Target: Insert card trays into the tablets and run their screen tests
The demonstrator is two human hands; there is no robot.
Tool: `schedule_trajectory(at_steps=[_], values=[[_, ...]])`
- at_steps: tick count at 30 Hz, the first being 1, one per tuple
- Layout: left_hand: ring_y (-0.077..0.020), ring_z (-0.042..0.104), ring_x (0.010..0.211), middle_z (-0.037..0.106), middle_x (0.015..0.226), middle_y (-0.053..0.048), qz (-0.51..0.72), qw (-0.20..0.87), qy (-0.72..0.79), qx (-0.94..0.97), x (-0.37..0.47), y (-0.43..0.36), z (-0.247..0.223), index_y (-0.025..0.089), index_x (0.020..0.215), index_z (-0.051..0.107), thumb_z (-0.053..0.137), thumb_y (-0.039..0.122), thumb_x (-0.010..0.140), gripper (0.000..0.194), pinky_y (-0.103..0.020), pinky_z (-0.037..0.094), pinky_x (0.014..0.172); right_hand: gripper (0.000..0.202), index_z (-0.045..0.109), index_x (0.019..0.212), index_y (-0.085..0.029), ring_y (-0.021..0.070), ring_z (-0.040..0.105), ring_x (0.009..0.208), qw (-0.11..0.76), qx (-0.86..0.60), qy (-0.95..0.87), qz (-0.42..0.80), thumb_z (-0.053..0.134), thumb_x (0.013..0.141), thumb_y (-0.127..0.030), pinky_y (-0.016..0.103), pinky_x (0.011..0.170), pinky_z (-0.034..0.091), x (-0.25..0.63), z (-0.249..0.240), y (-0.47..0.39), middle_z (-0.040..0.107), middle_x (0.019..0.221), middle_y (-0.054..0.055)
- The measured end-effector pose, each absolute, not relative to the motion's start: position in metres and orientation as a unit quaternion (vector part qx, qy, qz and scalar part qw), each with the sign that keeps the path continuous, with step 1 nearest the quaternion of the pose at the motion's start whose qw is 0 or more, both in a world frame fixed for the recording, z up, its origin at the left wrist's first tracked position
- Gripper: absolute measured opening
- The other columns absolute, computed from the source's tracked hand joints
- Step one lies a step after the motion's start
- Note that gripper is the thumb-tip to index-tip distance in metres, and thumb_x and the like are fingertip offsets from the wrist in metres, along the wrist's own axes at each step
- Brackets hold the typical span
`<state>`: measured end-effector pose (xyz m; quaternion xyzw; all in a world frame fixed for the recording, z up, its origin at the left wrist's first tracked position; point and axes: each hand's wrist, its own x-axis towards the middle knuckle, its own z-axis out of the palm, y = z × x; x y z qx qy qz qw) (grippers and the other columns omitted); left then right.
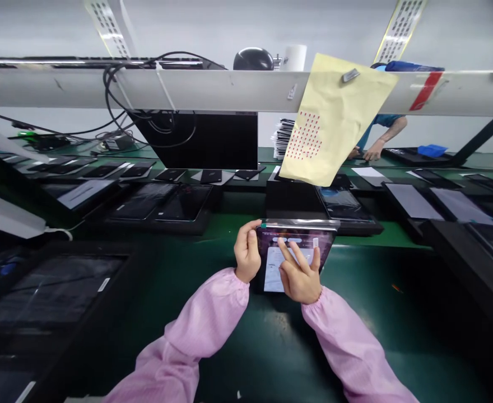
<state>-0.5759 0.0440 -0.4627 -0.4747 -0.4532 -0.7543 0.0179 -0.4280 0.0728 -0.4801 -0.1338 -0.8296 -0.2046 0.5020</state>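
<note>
I have a tablet (274,260) in front of me at the middle of the green bench (250,358), tilted so its lit screen faces me; I can't tell whether its lower edge touches the bench. My left hand (247,252) is closed on the tablet's left side near the upper corner, thumb and fingers pinching it. My right hand (301,277) is partly open over the screen, fingers spread, with the fingertips at its upper part; I can't tell whether they touch the glass.

Black trays holding dark, flat devices lie to my left, and another such tray (347,210) lies beyond the tablet, to its right. A white rail (213,89) crosses above the bench, with a yellow sheet (334,123) clipped to it and black cables (112,84) looped over its left part. Below the rail is a dark panel (221,140). Beyond the sheet, a person's forearm (391,133) reaches over the far surface.
</note>
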Motion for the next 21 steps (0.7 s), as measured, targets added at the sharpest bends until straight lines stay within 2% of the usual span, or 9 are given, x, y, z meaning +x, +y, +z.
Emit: schedule_trajectory(at_steps=[4,5,7,10,14,17,21], values=[[-0.0127,0.067,0.077,0.068,0.088,-0.003,-0.731,-0.043,-0.379,-0.566,-0.585,0.044,-0.447,0.020,0.117,0.051,0.022,0.033,0.103,0.035,-0.025,0.054,0.070,0.021,0.049,0.073,-0.023,0.0123,0.054,0.126,0.499,-0.113,-0.827,-0.235,0.044,0.092,-0.018,0.042,0.123,0.002,-0.427,-0.479,0.072,0.066,0.124,0.003],[-0.0126,0.066,0.071,0.067,0.083,-0.002,-0.711,-0.060,-0.362,-0.599,-0.590,0.043,-0.438,0.020,0.116,0.051,0.023,0.034,0.102,0.034,-0.024,0.053,0.066,0.022,0.048,0.072,-0.023,0.0114,0.051,0.130,0.503,-0.108,-0.822,-0.242,0.042,0.093,-0.018,0.042,0.123,0.003,-0.427,-0.480,0.071,0.067,0.124,0.002],[-0.0123,0.063,0.066,0.064,0.079,-0.002,-0.654,-0.092,-0.340,-0.669,-0.599,0.041,-0.415,0.019,0.106,0.057,0.038,0.035,0.097,0.027,-0.023,0.051,0.060,0.025,0.047,0.071,-0.022,0.0113,0.043,0.137,0.516,-0.103,-0.811,-0.253,0.039,0.094,-0.018,0.043,0.123,0.004,-0.427,-0.484,0.070,0.068,0.121,0.002],[-0.0109,0.055,0.066,0.060,0.079,-0.002,-0.491,-0.105,-0.344,-0.793,-0.609,0.037,-0.375,0.016,0.094,0.062,0.050,0.019,0.086,0.015,-0.022,0.046,0.061,0.027,0.046,0.069,-0.021,0.0139,0.037,0.140,0.527,-0.100,-0.801,-0.265,0.039,0.095,-0.016,0.046,0.123,0.006,-0.428,-0.487,0.067,0.070,0.117,0.004],[-0.0082,0.047,0.062,0.062,0.087,-0.002,-0.282,-0.077,-0.361,-0.885,-0.605,0.034,-0.336,0.015,0.099,0.061,0.044,0.006,0.077,0.029,-0.021,0.040,0.060,0.029,0.047,0.068,-0.021,0.0146,0.038,0.140,0.532,-0.090,-0.794,-0.279,0.038,0.095,-0.016,0.047,0.123,0.007,-0.428,-0.487,0.065,0.072,0.112,0.003],[-0.0082,0.048,0.060,0.066,0.093,-0.002,-0.218,-0.062,-0.353,-0.908,-0.598,0.036,-0.327,0.015,0.103,0.063,0.043,0.007,0.077,0.033,-0.022,0.039,0.059,0.028,0.048,0.068,-0.021,0.0149,0.038,0.140,0.531,-0.087,-0.792,-0.287,0.040,0.094,-0.016,0.047,0.123,0.008,-0.426,-0.486,0.064,0.073,0.110,0.003],[-0.0096,0.054,0.063,0.069,0.096,-0.003,-0.204,-0.065,-0.348,-0.913,-0.594,0.041,-0.326,0.015,0.105,0.063,0.041,0.007,0.077,0.036,-0.021,0.041,0.061,0.026,0.051,0.070,-0.022,0.0148,0.039,0.139,0.525,-0.085,-0.795,-0.291,0.042,0.093,-0.016,0.047,0.123,0.009,-0.423,-0.483,0.063,0.073,0.109,0.002]])
